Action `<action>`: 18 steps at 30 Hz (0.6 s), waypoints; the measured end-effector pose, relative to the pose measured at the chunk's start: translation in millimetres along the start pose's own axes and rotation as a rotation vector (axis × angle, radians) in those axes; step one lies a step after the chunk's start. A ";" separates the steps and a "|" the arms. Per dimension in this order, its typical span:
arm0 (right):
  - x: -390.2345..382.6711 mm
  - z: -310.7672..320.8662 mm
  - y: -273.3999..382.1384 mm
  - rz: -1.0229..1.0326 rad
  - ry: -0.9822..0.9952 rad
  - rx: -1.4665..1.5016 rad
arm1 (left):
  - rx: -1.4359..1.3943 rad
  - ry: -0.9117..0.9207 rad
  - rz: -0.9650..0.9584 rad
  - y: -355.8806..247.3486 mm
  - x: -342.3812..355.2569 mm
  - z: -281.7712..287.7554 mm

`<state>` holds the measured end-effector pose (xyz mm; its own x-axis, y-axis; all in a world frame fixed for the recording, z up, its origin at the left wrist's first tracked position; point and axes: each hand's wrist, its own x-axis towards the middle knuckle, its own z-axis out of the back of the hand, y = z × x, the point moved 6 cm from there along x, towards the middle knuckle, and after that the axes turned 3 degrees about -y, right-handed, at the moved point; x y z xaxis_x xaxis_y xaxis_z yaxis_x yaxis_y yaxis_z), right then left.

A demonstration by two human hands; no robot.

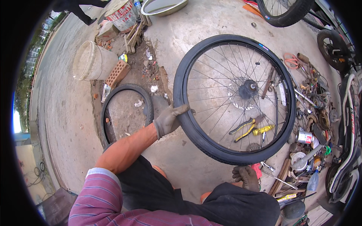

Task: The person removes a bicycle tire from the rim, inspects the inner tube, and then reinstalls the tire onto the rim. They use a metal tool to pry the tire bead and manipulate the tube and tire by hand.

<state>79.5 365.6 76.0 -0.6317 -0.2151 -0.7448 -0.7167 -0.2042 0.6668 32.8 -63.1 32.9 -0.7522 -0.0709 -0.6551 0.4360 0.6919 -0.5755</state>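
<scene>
A bicycle wheel (pixel 183 124) with a black tyre, spokes and a disc rotor stands in front of me. My left hand (pixel 169 119) in a grey glove grips its tyre at the left side. Just below the tyre's lower edge is my gloved right hand (pixel 246 177), fingers curled; whatever they may hold is hidden. Behind the spokes lie yellow-handled pliers (pixel 242 133) and a yellow tool (pixel 263 130) on the concrete. A loose black tyre (pixel 108 104) lies left of the wheel.
Scattered tools (pixel 316 116) and a scooter (pixel 341 143) line the right. A white bucket (pixel 85 62), brick (pixel 117 74), red-white drum (pixel 122 17) and metal basin (pixel 163 8) are upper left, near another person's dark-clothed leg (pixel 77 11). Another wheel (pixel 283 18) is top right.
</scene>
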 end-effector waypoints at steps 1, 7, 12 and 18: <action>1.4 -7.6 -1.7 -0.057 0.044 -0.027 | 0.027 0.018 -0.017 1.6 -3.1 -2.7; 8.5 -18.7 24.2 -0.134 0.367 -0.532 | -0.150 -0.015 -0.081 -13.0 -0.7 -5.5; 6.1 -31.6 56.3 0.074 0.569 -0.789 | -0.245 0.088 0.096 -10.3 15.0 -7.1; 6.1 -66.5 124.7 0.071 0.564 -0.547 | -0.196 0.136 0.104 -5.1 12.4 -4.3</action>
<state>6.0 275.3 156.2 -0.3201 -0.6673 -0.6725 -0.3409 -0.5812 0.7389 19.2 -64.4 29.8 -0.7737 0.0963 -0.6262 0.4204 0.8174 -0.3938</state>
